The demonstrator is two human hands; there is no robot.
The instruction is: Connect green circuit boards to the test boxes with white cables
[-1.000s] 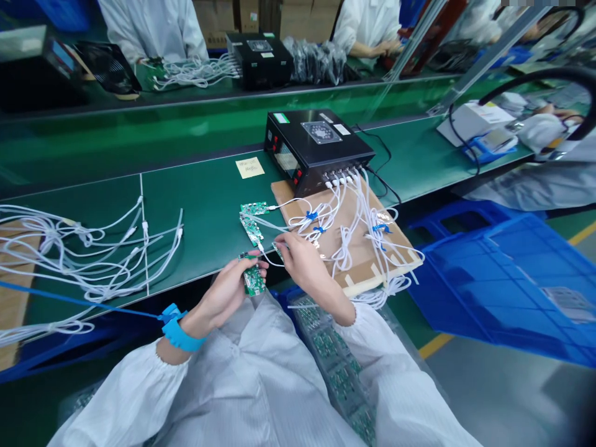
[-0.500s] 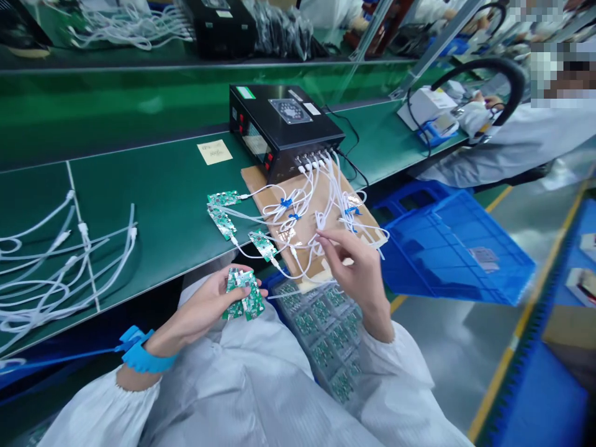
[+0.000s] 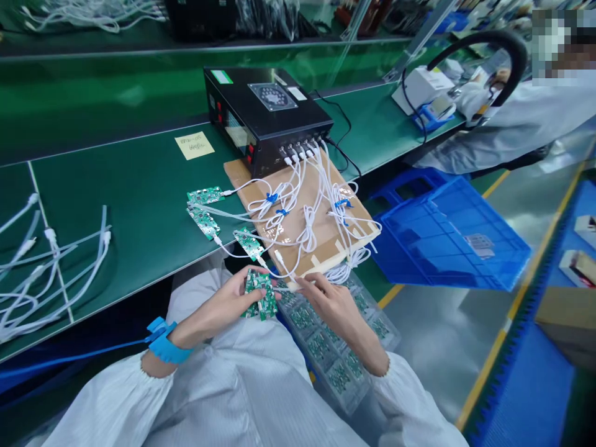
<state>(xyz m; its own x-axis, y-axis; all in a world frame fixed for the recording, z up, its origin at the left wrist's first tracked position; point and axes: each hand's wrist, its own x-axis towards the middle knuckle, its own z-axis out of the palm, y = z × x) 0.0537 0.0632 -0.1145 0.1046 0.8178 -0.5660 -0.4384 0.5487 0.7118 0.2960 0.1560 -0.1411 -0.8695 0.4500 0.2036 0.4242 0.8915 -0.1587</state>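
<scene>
A green workbench (image 3: 125,167) carries a boxy black unit (image 3: 274,118) with a round fan grille on top, red switches at its front and a row of white plugs along its side. Beside it lies a brown cardboard sheet (image 3: 326,231), taped at its near edge, under looping white cables (image 3: 307,231). The left hand (image 3: 230,301), above the person's lap, grasps green circuit boards (image 3: 266,301), at least two, slim and overlapping, dotted with pale and dark components. The right hand (image 3: 336,303) is bent beside them at the sheet's near edge, thumb and forefinger close to a white cable; whether they pinch it I cannot tell. Three more boards lie towards the bench edge: an upper one (image 3: 205,195), a middle one (image 3: 203,222) and a lower one (image 3: 249,243), with white leads plugged in. Blue ties (image 3: 343,203) gather some cables. The bench runs out of view at the left; a clear tray (image 3: 321,347) of boards is partly covered by the right forearm. The unit's display is too slanted to read, the left thumb hides part of the held boards, and their printed markings are too small to make out.
</scene>
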